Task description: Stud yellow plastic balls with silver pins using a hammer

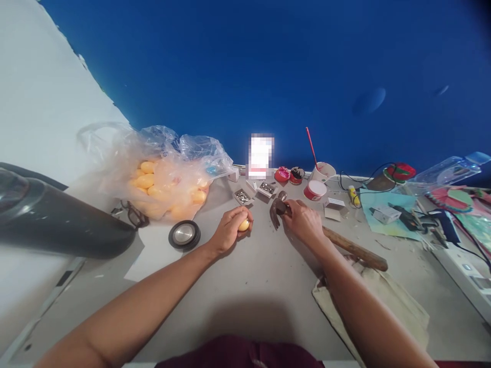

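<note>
My left hand [228,230] is closed around a yellow plastic egg [244,225], whose rounded side shows between thumb and fingers. To the right, my right hand [306,221] grips a claw hammer [356,249] close to its dark metal head. The wooden handle runs back under my right forearm, and the claw points toward me. Just beyond my hands are two small open boxes of shiny metal pieces, a left box [242,196] and a right box [267,189]. More yellow eggs [144,181] fill a clear plastic bag [203,151] at the left.
A round black-rimmed metal disc [184,234] lies left of my left hand. A dark cylinder [57,214] juts in from the left. Red-and-white tubs [315,190], a white cup [326,171] and a glowing screen [261,156] stand at the back. Beige cloth [399,301] lies under my right forearm.
</note>
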